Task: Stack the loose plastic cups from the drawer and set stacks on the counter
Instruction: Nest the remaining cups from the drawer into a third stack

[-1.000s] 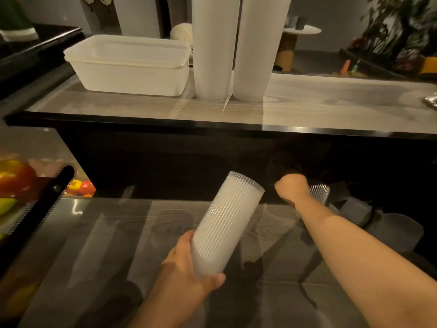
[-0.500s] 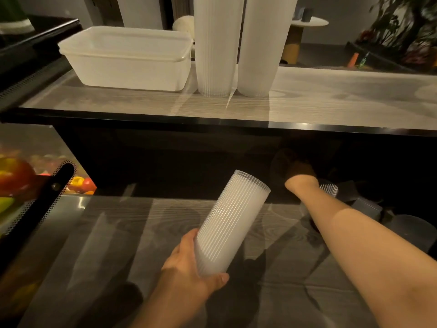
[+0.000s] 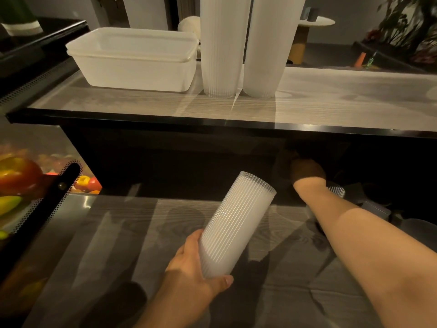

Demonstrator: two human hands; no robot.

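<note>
My left hand [image 3: 191, 263] grips the lower end of a short stack of ribbed white cups [image 3: 236, 223], tilted with its open rim up and to the right over the drawer's grey wood-grain bottom [image 3: 113, 245]. My right hand [image 3: 307, 171] reaches deep into the dark back of the drawer under the counter; its fingers are lost in shadow. A loose ribbed cup [image 3: 337, 191] lies just right of that wrist. Two tall cup stacks [image 3: 221, 46] [image 3: 267, 43] stand side by side on the counter [image 3: 331, 100].
A white plastic tub [image 3: 134, 60] sits on the counter left of the stacks. More grey cups or containers [image 3: 376, 209] lie in the drawer's dark right side. Colourful fruit [image 3: 16, 176] shows at the left behind a black perforated rail [image 3: 40, 209].
My right hand has pushed further back into the shadow under the counter. The stack in my left hand has stayed roughly where it was.
</note>
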